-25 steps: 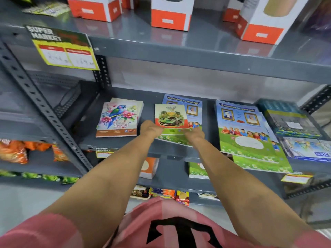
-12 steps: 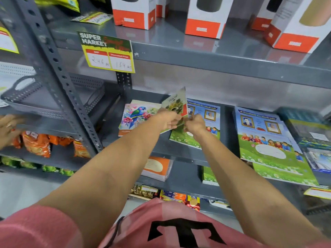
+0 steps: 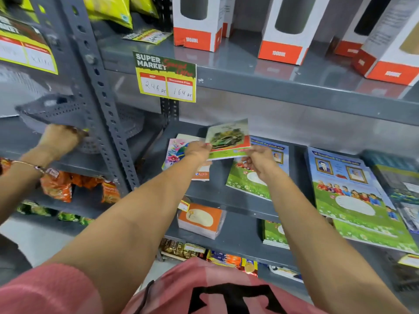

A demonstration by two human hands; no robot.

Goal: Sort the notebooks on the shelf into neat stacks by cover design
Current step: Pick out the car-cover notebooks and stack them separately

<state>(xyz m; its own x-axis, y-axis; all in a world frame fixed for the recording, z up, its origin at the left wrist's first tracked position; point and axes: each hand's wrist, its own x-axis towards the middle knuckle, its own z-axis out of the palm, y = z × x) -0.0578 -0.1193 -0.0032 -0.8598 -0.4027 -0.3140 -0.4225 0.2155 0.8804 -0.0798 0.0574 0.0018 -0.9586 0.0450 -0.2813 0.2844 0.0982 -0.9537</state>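
Note:
A small notebook with a green car cover [image 3: 227, 138] is lifted off the grey shelf [image 3: 215, 191], tilted, above the gap between two stacks. My left hand [image 3: 198, 150] grips its left edge and my right hand [image 3: 258, 158] holds its lower right corner. Below my left hand lies a floral parrot-cover stack [image 3: 175, 152], partly hidden. Under my right hand lies a blue-and-green notebook with children and portraits [image 3: 254, 180]. A bigger stack of the same design [image 3: 353, 196] lies further right.
Another person's hand [image 3: 60, 138] reaches a grey perforated basket [image 3: 52, 109] on the left bay. White-and-orange boxes [image 3: 283, 30] stand on the upper shelf, with a price tag [image 3: 166, 77] on its edge. Dark wrapped packs [image 3: 394, 175] lie far right. Snack packets [image 3: 59, 184] fill lower left.
The car-cover notebook went from lying on the blue-green notebook to being lifted and carried leftward in both hands. The view shifted left, and another person's hand came into view at the left.

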